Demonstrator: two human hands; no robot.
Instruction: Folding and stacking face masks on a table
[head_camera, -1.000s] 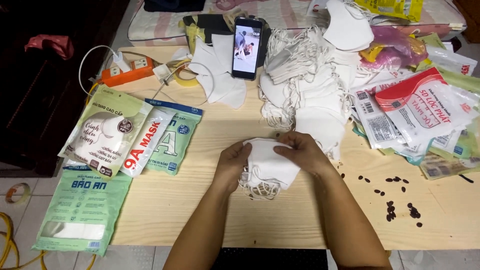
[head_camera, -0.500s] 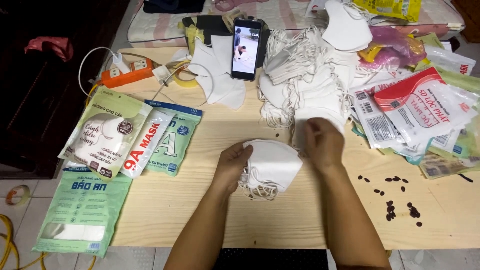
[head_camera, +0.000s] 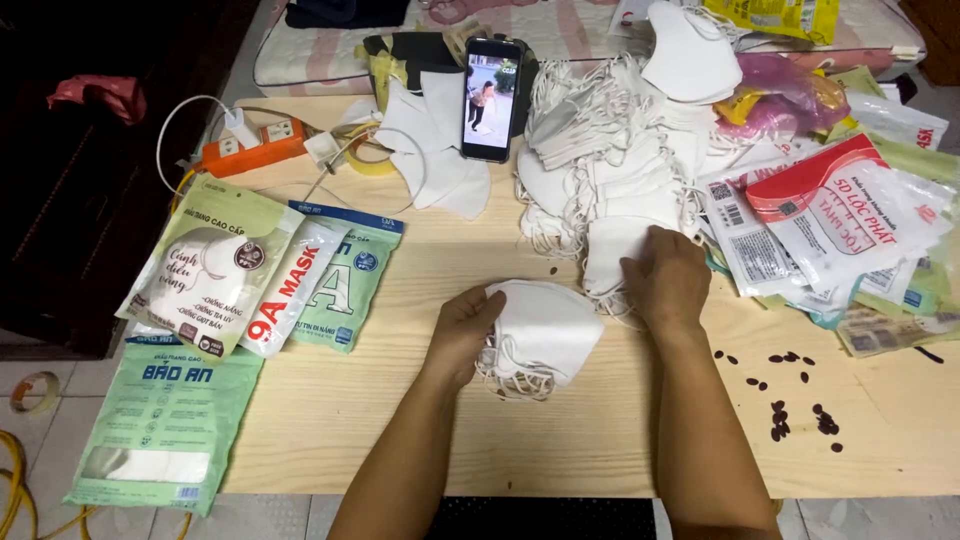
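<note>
Light wood worktop (head_camera: 400, 420) pretty much covered in stuff. Big heap of white masks (head_camera: 610, 165) piled toward far edge, right of middle. Printed packets (head_camera: 830, 225) spread along right edge, green mask packs (head_camera: 250, 265) laid out by left edge. Small mask stack (head_camera: 540, 335) sat mid-worktop, nearer front edge, gripped at its left side by left hand (head_camera: 462, 335), fingers curled on it. Right hand (head_camera: 665, 280) pressed flat on heap's near edge, fingers together. Phone (head_camera: 492, 98) propped at far edge. Dark seeds (head_camera: 790, 410) scattered near front right corner.
</note>
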